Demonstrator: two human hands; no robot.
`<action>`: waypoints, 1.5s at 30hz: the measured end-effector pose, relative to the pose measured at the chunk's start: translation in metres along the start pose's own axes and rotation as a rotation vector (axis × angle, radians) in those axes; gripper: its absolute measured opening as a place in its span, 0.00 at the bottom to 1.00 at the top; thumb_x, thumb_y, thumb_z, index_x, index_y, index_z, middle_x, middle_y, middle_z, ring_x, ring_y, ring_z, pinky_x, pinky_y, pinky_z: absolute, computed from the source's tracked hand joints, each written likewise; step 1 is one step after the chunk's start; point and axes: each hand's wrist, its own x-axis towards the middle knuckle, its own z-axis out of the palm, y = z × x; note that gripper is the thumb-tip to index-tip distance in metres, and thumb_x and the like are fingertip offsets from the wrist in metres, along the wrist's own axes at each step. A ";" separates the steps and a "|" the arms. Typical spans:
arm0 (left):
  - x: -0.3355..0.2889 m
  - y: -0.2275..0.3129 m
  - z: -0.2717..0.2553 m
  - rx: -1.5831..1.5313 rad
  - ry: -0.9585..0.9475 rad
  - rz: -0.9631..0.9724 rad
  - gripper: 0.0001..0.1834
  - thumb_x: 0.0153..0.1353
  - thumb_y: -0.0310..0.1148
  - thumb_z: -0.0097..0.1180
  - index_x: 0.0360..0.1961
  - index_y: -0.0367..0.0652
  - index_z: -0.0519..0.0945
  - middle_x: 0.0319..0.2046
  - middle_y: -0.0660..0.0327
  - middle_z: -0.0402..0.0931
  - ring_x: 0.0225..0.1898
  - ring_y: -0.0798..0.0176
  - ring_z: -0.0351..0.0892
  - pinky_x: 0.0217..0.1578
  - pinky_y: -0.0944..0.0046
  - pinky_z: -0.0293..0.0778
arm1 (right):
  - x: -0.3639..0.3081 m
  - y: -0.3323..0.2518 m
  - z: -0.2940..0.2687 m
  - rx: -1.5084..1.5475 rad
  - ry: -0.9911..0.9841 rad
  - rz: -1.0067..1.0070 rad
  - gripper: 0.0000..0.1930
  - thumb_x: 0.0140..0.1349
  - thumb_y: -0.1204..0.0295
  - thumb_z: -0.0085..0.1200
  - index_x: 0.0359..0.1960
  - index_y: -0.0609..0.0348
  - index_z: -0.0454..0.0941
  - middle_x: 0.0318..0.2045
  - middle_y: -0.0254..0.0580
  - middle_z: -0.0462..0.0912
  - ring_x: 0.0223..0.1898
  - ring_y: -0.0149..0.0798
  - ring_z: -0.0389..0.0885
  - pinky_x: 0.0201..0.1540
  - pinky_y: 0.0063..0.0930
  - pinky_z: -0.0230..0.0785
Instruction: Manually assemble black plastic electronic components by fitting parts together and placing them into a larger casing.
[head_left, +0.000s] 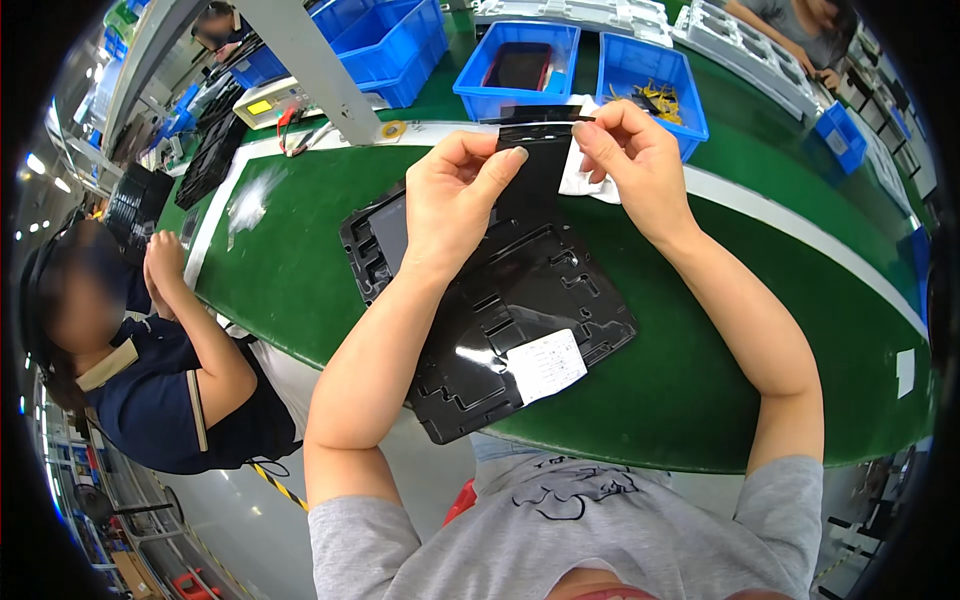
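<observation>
A thin, glossy black panel [535, 175] is held up over the bench, with a narrow dark strip [545, 113] along its far edge. My left hand [462, 195] is closed, pinching the panel's left side near the top between thumb and fingers. On the other side, my right hand [640, 165] is closed in a pinch at the right end of the strip. Below lies a black moulded plastic tray [470, 330], tilted on the bench, with a white paper label [547, 366] on its near part. A flat grey-black piece [388, 232] rests in the tray's far left part.
Blue bins stand beyond my hands: one holds a dark red-edged device [518, 66], another yellow pieces [658, 100]. A white cloth or paper [588, 182] lies behind the panel. A metal post [318, 70] rises at far left. Another person [150, 370] sits close on the left.
</observation>
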 end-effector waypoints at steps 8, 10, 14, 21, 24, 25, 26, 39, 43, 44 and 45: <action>0.003 -0.007 -0.003 0.123 0.059 0.059 0.06 0.56 0.25 0.63 0.32 0.38 0.78 0.28 0.69 0.76 0.28 0.79 0.70 0.30 0.78 0.66 | 0.001 -0.008 0.002 0.118 -0.044 0.125 0.11 0.61 0.65 0.55 0.25 0.56 0.72 0.19 0.27 0.71 0.20 0.19 0.67 0.23 0.15 0.60; 0.004 -0.008 -0.004 0.110 0.092 0.078 0.06 0.56 0.27 0.63 0.32 0.38 0.78 0.27 0.68 0.76 0.28 0.79 0.70 0.30 0.77 0.67 | 0.001 -0.008 0.001 0.199 -0.036 0.114 0.11 0.61 0.65 0.55 0.25 0.56 0.72 0.17 0.27 0.70 0.19 0.20 0.67 0.22 0.15 0.59; 0.011 -0.008 -0.013 0.045 0.202 0.125 0.08 0.57 0.29 0.62 0.34 0.37 0.77 0.27 0.68 0.77 0.27 0.79 0.70 0.29 0.77 0.66 | 0.004 0.004 -0.004 0.223 -0.110 0.274 0.10 0.59 0.67 0.54 0.23 0.56 0.72 0.16 0.28 0.70 0.18 0.20 0.67 0.19 0.16 0.57; 0.012 -0.004 -0.013 -0.029 0.253 0.170 0.07 0.60 0.32 0.59 0.35 0.42 0.76 0.27 0.71 0.74 0.27 0.79 0.68 0.29 0.77 0.65 | 0.003 0.016 -0.008 -0.447 -0.483 0.448 0.16 0.50 0.61 0.61 0.20 0.60 0.73 0.17 0.35 0.74 0.21 0.31 0.72 0.24 0.27 0.65; 0.009 -0.003 -0.009 -0.086 0.161 0.144 0.06 0.63 0.34 0.56 0.35 0.43 0.75 0.27 0.72 0.74 0.26 0.79 0.68 0.28 0.77 0.63 | -0.002 0.010 -0.006 -0.627 -0.488 0.376 0.18 0.48 0.63 0.66 0.28 0.59 0.69 0.22 0.31 0.71 0.25 0.27 0.69 0.27 0.24 0.61; 0.009 -0.002 -0.010 -0.106 0.126 0.133 0.06 0.64 0.34 0.55 0.36 0.44 0.75 0.27 0.72 0.74 0.27 0.80 0.68 0.28 0.78 0.63 | 0.001 0.004 -0.005 -0.659 -0.520 0.407 0.20 0.48 0.64 0.67 0.33 0.59 0.68 0.24 0.30 0.71 0.26 0.25 0.68 0.29 0.22 0.62; 0.007 -0.003 -0.010 -0.129 0.091 0.116 0.06 0.64 0.35 0.54 0.36 0.44 0.75 0.27 0.72 0.75 0.27 0.80 0.68 0.28 0.78 0.62 | 0.001 0.005 -0.006 -0.585 -0.476 0.331 0.19 0.50 0.64 0.66 0.33 0.59 0.68 0.24 0.30 0.71 0.26 0.25 0.68 0.28 0.21 0.62; -0.005 0.004 0.000 -0.109 -0.169 0.176 0.13 0.62 0.23 0.53 0.46 0.35 0.68 0.35 0.54 0.80 0.36 0.70 0.79 0.37 0.71 0.75 | 0.011 -0.015 -0.005 0.373 -0.364 0.405 0.14 0.62 0.59 0.56 0.31 0.58 0.78 0.23 0.28 0.75 0.21 0.22 0.70 0.22 0.17 0.62; -0.006 0.004 0.001 -0.122 -0.157 0.259 0.13 0.61 0.21 0.53 0.45 0.37 0.66 0.34 0.52 0.80 0.36 0.69 0.79 0.36 0.72 0.76 | 0.010 -0.017 -0.007 0.355 -0.377 0.377 0.13 0.61 0.61 0.57 0.31 0.58 0.78 0.23 0.28 0.75 0.21 0.22 0.71 0.22 0.16 0.62; -0.006 0.003 0.000 -0.120 -0.151 0.288 0.13 0.61 0.20 0.53 0.45 0.37 0.66 0.34 0.52 0.80 0.36 0.69 0.79 0.36 0.72 0.76 | 0.010 -0.017 -0.006 0.363 -0.361 0.376 0.13 0.60 0.61 0.58 0.31 0.59 0.79 0.21 0.28 0.75 0.21 0.23 0.72 0.22 0.16 0.62; -0.006 0.003 0.001 -0.102 -0.130 0.306 0.12 0.61 0.20 0.53 0.45 0.37 0.67 0.34 0.53 0.80 0.36 0.69 0.79 0.36 0.72 0.75 | 0.009 -0.017 -0.005 0.367 -0.356 0.376 0.12 0.60 0.62 0.58 0.31 0.60 0.79 0.22 0.29 0.75 0.21 0.23 0.72 0.22 0.16 0.63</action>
